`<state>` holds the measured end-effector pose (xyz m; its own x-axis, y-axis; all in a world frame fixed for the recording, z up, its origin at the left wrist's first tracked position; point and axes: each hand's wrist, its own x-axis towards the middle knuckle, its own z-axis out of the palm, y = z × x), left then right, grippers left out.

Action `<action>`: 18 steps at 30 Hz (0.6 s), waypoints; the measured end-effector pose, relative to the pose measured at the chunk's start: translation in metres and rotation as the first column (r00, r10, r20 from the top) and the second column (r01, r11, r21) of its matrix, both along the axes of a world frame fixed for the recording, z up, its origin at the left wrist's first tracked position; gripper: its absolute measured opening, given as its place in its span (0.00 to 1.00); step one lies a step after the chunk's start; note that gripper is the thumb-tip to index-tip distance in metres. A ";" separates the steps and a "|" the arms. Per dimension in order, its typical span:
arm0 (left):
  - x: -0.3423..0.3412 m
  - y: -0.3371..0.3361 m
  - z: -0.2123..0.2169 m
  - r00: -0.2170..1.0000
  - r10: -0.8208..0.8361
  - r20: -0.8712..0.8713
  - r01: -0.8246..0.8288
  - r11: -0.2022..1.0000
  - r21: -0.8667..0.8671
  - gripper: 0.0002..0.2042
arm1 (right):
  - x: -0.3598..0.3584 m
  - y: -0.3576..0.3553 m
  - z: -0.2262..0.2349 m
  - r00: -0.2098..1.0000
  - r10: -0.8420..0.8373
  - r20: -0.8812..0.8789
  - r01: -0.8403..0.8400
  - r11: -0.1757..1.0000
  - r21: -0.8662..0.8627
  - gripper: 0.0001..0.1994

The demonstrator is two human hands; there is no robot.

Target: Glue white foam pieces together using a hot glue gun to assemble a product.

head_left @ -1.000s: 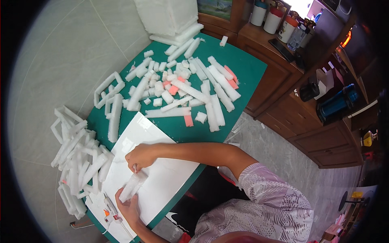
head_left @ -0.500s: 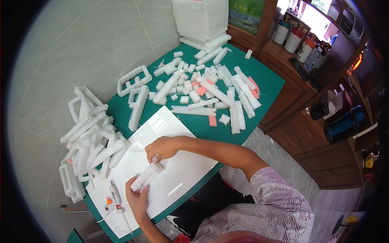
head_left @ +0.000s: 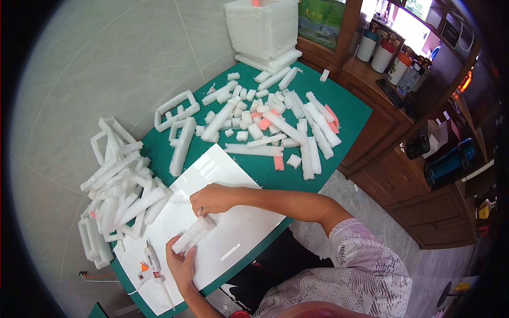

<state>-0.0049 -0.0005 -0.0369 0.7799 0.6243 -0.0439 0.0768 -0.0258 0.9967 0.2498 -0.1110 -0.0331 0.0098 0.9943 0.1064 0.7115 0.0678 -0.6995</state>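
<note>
A short white foam bar (head_left: 194, 234) is held at a slant above the white board (head_left: 233, 241). My left hand (head_left: 180, 265) grips its near end, with the thumb on one side and the fingers on the other. My right hand (head_left: 212, 200) is closed in a pinch just past the bar's far end. Something small and pale shows at its fingertips, too hidden to name. A white glue gun (head_left: 152, 262) with an orange part lies on the board, left of my left hand.
Foam sticks and frames are heaped (head_left: 124, 185) along the left edge. Loose foam strips and small cubes (head_left: 254, 119), some pink, cover the green table top (head_left: 350, 111). A white foam box (head_left: 262, 32) stands at the far corner. Bottles (head_left: 382, 55) line a wooden cabinet on the right.
The foam bar has turned slightly in my left hand, and my right fingers have curled in more at its far end. The view has shifted a little.
</note>
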 end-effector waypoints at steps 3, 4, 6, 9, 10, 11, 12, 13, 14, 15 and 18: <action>0.003 -0.003 0.005 1.000 -0.008 -0.017 0.007 1.000 -0.016 0.26 | 0.003 -0.002 -0.010 0.998 -0.008 0.057 0.001 0.993 0.117 0.06; 0.005 -0.004 0.006 0.999 -0.018 -0.028 0.018 0.999 -0.030 0.27 | 0.008 -0.003 -0.012 0.998 -0.009 0.061 0.002 0.993 0.118 0.06; 0.004 -0.003 0.006 0.999 -0.016 -0.042 0.015 1.000 -0.019 0.27 | 0.017 -0.003 -0.006 0.807 -0.181 -0.563 0.101 0.980 -0.170 0.07; 0.001 0.001 -0.002 1.000 -0.011 -0.020 0.011 1.000 -0.007 0.26 | 0.018 0.005 -0.011 0.744 -0.162 -0.649 0.170 0.984 -0.051 0.07; -0.001 0.003 -0.006 1.000 -0.020 0.016 0.020 1.000 -0.004 0.26 | 0.019 0.004 -0.014 0.737 -0.190 -0.649 0.175 0.981 -0.089 0.08; -0.004 0.003 -0.007 1.000 0.024 0.012 -0.024 1.000 -0.006 0.26 | 0.018 0.005 -0.015 0.742 -0.159 -0.651 0.131 0.987 -0.092 0.08; -0.003 0.003 -0.004 1.000 0.001 0.004 -0.001 1.000 0.007 0.26 | 0.019 0.006 -0.017 0.730 -0.162 -0.664 0.157 0.985 -0.068 0.08; -0.003 0.003 -0.003 1.000 -0.017 -0.006 0.017 1.000 0.020 0.25 | 0.019 0.007 -0.020 0.716 -0.161 -0.679 0.178 0.983 -0.046 0.10; -0.002 0.005 -0.006 1.000 -0.020 -0.005 0.020 1.000 -0.004 0.25 | 0.019 0.006 -0.023 0.728 -0.152 -0.669 0.211 0.977 0.008 0.09; -0.003 0.006 -0.009 1.000 -0.014 -0.005 0.014 0.999 -0.028 0.25 | 0.019 0.006 -0.026 0.737 -0.137 -0.662 0.235 0.970 0.062 0.10; 0.004 0.007 -0.012 1.000 0.015 -0.013 -0.014 0.999 0.033 0.24 | 0.024 -0.002 -0.020 0.772 -0.234 -0.591 0.267 0.963 -0.033 0.08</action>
